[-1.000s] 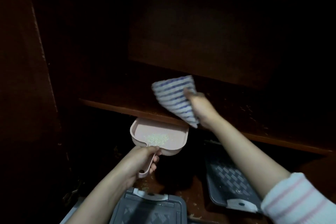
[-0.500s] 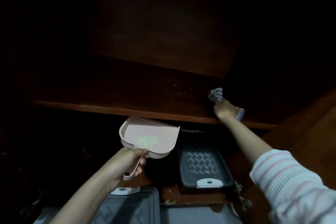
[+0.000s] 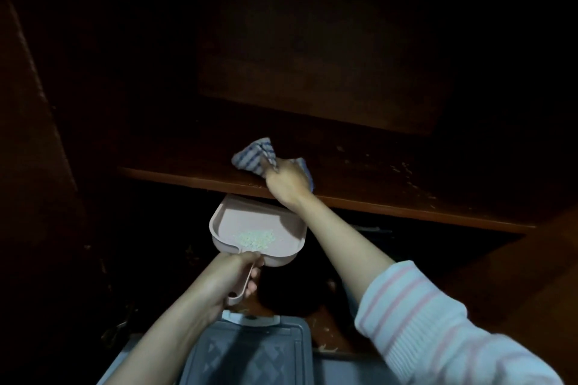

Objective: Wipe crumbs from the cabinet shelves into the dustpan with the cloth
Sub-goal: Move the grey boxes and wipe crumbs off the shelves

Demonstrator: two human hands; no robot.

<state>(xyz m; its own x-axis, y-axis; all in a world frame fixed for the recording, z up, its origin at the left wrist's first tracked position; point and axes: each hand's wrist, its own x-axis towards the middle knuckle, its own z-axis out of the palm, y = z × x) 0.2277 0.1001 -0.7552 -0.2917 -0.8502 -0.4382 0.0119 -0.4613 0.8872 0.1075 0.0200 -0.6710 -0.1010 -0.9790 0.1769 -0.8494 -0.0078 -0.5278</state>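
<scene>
My right hand [image 3: 287, 183] grips a bunched blue-and-white striped cloth [image 3: 253, 156] on the dark wooden shelf [image 3: 391, 184], close to its front edge. Just below that edge my left hand [image 3: 233, 278] holds a pink dustpan [image 3: 250, 222] by its handle. A small heap of pale crumbs [image 3: 255, 239] lies in the pan near the handle. More pale specks [image 3: 406, 172] are scattered on the shelf to the right of the cloth.
The cabinet's dark side wall [image 3: 37, 134] stands at the left and a wooden panel [image 3: 550, 275] at the right. A grey plastic box lid [image 3: 247, 353] lies below the dustpan. The back of the cabinet is very dark.
My right hand has swept the cloth from the shelf's right end back leftward to just above the dustpan. The dustpan stays under the shelf edge in my left hand.
</scene>
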